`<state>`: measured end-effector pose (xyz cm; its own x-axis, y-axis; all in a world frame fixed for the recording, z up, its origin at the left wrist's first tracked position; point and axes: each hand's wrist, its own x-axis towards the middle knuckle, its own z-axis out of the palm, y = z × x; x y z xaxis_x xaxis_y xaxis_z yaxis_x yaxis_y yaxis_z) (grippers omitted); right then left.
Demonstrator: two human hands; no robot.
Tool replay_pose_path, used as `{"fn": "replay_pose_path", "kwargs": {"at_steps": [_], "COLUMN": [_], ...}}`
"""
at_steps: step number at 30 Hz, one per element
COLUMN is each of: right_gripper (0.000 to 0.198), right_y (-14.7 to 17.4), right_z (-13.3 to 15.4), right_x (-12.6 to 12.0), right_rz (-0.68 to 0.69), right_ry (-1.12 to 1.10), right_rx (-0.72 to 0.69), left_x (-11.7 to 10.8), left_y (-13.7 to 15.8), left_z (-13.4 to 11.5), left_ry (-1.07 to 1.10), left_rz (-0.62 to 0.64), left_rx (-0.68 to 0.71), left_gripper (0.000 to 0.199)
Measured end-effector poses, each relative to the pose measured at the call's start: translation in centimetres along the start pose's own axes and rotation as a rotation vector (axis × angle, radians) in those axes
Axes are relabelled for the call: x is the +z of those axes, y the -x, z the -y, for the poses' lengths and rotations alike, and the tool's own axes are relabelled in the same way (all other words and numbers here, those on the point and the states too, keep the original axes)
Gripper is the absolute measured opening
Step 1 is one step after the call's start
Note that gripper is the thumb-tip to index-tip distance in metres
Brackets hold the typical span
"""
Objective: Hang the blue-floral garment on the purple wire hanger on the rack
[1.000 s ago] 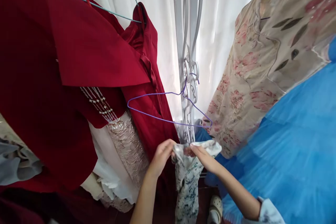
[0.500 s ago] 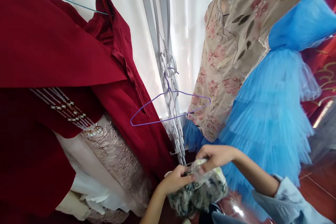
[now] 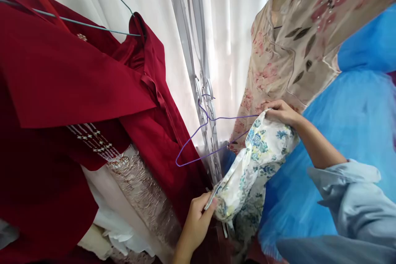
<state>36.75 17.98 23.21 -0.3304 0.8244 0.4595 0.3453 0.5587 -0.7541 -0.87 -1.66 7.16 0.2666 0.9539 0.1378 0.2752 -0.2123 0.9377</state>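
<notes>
Stretched between my two hands is a white garment with blue and green flowers [image 3: 256, 161]; I cannot tell what kind of garment it is. My left hand [image 3: 199, 216] pinches its lower left edge between thumb and fingers. Higher up, my right hand [image 3: 281, 113] grips the opposite end, beside the right arm of a purple wire hanger [image 3: 198, 160]. That hanger hangs by its hook from the grey metal stand, and its right tip is hidden behind the cloth and hand. The rest of the garment droops below, partly in shadow.
Dark red clothing [image 3: 77, 82] on a light blue hanger fills the left, with a beaded beige dress [image 3: 148, 185] below it. A grey metal stand [image 3: 182, 12] rises before a white curtain [image 3: 229, 41]. At right hang a beige floral dress [image 3: 266, 78] and a blue tulle dress [image 3: 355, 132].
The bunched floral garment has been raised and spread out. My right hand moved up and right to the hanger's right end; my left hand stays low, holding the other edge.
</notes>
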Motion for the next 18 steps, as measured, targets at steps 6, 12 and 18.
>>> {"fn": "replay_pose_path", "kwargs": {"at_steps": [6, 12, 18], "right_gripper": [0.014, 0.017, 0.023], "right_y": [-5.7, -3.7, -2.5], "right_z": [-1.7, -2.1, -0.6], "right_x": [3.6, 7.0, 7.3], "right_rz": [0.158, 0.400, 0.643], "right_ry": [-0.224, -0.372, -0.518], "right_rx": [0.269, 0.304, 0.337], "left_x": [-1.3, -8.0, -15.0], "left_y": [-0.8, -2.0, -7.6], "left_z": [2.3, 3.4, -0.1], "left_ry": [0.237, 0.211, 0.117], "left_rz": [-0.523, -0.836, -1.061], "left_rx": [-0.126, 0.030, 0.152], "left_gripper": [0.024, 0.015, 0.017]}}
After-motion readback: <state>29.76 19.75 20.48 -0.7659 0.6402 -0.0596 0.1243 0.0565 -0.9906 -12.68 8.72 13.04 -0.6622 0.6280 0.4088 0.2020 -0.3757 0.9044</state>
